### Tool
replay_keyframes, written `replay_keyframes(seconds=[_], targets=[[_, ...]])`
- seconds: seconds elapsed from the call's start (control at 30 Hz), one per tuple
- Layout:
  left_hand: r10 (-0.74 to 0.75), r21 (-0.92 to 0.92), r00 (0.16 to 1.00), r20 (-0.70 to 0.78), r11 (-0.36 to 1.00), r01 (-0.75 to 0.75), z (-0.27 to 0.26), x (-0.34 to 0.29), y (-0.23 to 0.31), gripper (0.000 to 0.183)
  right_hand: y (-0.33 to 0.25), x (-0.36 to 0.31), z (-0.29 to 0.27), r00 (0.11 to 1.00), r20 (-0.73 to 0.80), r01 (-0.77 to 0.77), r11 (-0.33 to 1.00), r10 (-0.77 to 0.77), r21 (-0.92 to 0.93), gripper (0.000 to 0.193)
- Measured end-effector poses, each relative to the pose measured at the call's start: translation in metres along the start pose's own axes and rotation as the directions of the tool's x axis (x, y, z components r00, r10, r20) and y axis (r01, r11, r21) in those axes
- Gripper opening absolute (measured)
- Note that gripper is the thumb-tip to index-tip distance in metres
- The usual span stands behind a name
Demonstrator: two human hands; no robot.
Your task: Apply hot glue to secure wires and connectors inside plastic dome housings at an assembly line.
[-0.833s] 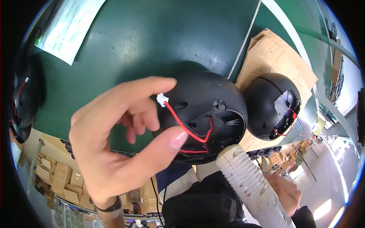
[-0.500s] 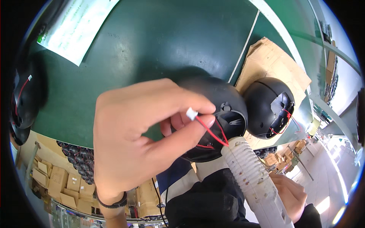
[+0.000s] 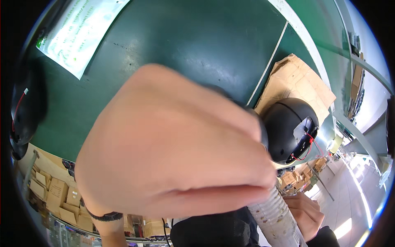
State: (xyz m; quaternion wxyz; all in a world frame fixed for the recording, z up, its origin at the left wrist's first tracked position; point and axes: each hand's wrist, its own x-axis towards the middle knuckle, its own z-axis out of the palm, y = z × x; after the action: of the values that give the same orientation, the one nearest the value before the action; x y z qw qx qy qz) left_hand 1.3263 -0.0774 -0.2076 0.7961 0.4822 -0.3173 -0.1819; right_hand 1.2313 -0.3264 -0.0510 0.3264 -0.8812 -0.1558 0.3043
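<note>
My left hand (image 3: 173, 144), blurred, fills the middle of the view. Its fingers are pressed together beside the tip of a scuffed white tool with a ribbed barrel (image 3: 273, 214); whatever they hold is hidden. At the lower right my right hand (image 3: 304, 212) is closed around the tool's far side, its fingers partly covered. Behind my left hand, only a sliver of a round black shell (image 3: 264, 133) shows. A second black shell (image 3: 286, 129), with a silvery patch and red wires (image 3: 309, 142) at its opening, sits just to the right.
A flattened piece of cardboard (image 3: 294, 80) lies under the right-hand shell on the green table (image 3: 177, 37). Another black shell (image 3: 26, 109) with a red wire and white connector stands at the far left, near a printed sheet (image 3: 78, 39). Cardboard boxes (image 3: 57, 195) are below the table edge.
My left hand has moved right and closer to the view, covering the middle shell. The white connector and red wires that it pinched before are now out of sight. The right hand has shifted slightly down.
</note>
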Motion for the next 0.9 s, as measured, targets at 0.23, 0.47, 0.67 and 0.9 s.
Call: replay_keyframes(seconds=[0.23,0.47,0.67,0.9], targets=[[-0.095,0.163,0.987,-0.127,0.980,0.115,0.013,0.021,-0.011,0.019,0.009,-0.003,0.002,1.000,0.004,-0.019,1.000,0.019,0.017,0.023],[-0.071,0.220,0.959,-0.275,0.966,0.134,0.018,0.010,-0.022,0.014,0.010,-0.005,0.005,1.000,0.008,-0.016,0.999,0.016,0.051,0.023],[-0.164,0.177,0.941,-0.297,0.959,0.223,0.016,0.000,-0.015,0.015,0.014,-0.003,0.009,1.000,0.027,0.009,0.995,-0.012,0.104,0.024],[-0.182,0.299,0.962,-0.201,0.924,0.238,0.004,0.002,0.003,0.019,0.002,0.020,-0.009,0.998,0.043,0.035,0.994,-0.039,0.105,0.023]])
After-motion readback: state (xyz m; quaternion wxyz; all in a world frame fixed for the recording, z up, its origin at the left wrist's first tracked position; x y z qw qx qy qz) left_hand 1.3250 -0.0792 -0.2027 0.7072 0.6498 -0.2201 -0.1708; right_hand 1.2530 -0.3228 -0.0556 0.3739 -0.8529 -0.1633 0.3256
